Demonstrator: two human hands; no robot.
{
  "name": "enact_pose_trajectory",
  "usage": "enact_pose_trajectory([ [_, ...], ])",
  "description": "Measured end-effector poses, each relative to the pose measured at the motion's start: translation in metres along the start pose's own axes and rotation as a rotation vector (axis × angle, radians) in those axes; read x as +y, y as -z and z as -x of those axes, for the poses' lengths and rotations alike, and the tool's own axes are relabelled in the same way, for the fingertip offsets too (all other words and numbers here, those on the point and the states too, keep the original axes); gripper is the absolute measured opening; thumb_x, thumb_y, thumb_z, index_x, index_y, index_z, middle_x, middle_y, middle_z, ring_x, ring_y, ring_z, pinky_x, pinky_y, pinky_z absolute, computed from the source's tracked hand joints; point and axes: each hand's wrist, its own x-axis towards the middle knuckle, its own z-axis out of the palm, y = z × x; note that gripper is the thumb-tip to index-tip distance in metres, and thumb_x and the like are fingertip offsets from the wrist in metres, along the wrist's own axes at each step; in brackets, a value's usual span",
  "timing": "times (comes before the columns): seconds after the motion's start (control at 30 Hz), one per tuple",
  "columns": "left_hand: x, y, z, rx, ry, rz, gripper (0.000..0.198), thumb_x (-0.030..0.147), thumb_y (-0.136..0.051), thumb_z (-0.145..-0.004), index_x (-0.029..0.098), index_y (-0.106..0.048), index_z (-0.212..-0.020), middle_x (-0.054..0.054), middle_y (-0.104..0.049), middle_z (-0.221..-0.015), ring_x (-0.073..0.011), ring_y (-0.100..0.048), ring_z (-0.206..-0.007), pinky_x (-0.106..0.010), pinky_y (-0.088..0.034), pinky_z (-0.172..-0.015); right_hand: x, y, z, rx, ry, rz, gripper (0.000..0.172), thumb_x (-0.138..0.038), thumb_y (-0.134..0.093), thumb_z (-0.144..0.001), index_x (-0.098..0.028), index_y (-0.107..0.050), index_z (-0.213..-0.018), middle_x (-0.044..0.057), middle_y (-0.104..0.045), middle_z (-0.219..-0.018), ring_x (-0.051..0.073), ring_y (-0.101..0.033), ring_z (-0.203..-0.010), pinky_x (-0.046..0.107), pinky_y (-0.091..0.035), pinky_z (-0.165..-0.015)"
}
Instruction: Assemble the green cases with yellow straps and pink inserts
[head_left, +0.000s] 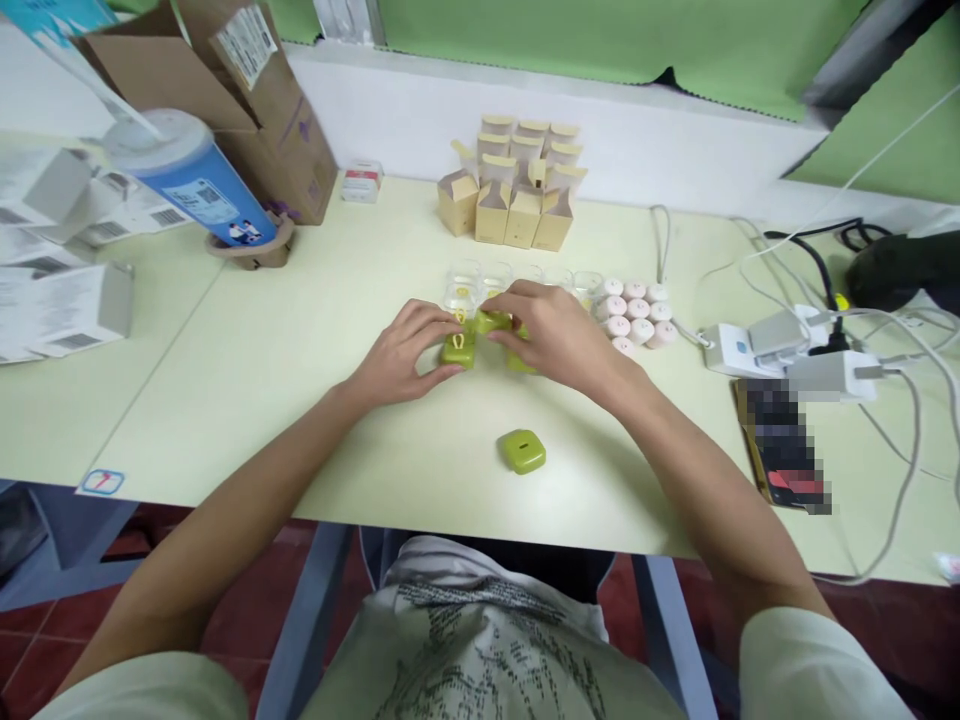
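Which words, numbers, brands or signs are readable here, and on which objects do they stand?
No word is legible.
Perhaps "7", a red mark: blue-framed white sticker.
Too blurred: white paper label on the brown cardboard box.
Too blurred: white label on the blue cylinder.
Too small: print on the white cardboard boxes and small red-and-white box.
Unreadable: dark print on the pale shirt.
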Motion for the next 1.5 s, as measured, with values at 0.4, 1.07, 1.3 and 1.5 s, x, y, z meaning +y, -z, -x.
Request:
enact_pose_trajectory([
  [0.4,0.004,0.003,0.000,0.010,-0.006,0.010,0.041,0.052,-0.077,-0.105,0.024,-0.072,-0.134,-0.013,-0.082,-0.131,-0.0318,-0.073,-0.127,-0.055,-0.059,-0.113,-0.006,-0.014,-0.007,-0.134,0.034,0.355,0.026,-0.018,-0.063,-0.113,-0.009,-0.082,-0.130,0.021,-0.079,-0.124,0.035,-0.068,-0.119,0.040,-0.041,-0.092],
  [1.07,-0.011,0.000,0.013,0.068,0.155,0.144,0.076,0.066,-0.091,-0.091,0.027,-0.066,-0.151,-0.010,-0.060,-0.130,-0.0190,-0.072,-0.100,-0.042,-0.071,-0.096,0.000,-0.026,-0.009,-0.097,0.031,0.416,0.040,0.001,-0.047,-0.108,-0.009,-0.070,-0.139,0.023,-0.070,-0.136,0.033,-0.074,-0.107,0.040,-0.044,-0.089],
  [1.3,-0.013,0.000,0.011,0.030,0.246,0.253,0.072,0.061,-0.093,-0.090,0.026,-0.066,-0.147,-0.010,-0.060,-0.134,-0.0209,-0.077,-0.102,-0.049,-0.071,-0.101,-0.001,-0.028,-0.008,-0.076,0.041,0.421,0.036,-0.002,-0.051,-0.108,-0.010,-0.070,-0.137,0.024,-0.069,-0.138,0.032,-0.073,-0.106,0.040,-0.044,-0.089],
  [1.5,-0.015,-0.002,0.010,0.064,0.274,0.342,0.073,0.066,-0.094,-0.087,0.026,-0.068,-0.142,-0.008,-0.060,-0.132,-0.0221,-0.080,-0.105,-0.049,-0.073,-0.102,-0.002,-0.029,-0.008,-0.078,0.049,0.412,0.038,-0.002,-0.047,-0.109,-0.011,-0.070,-0.139,0.024,-0.069,-0.139,0.030,-0.073,-0.102,0.039,-0.044,-0.089],
])
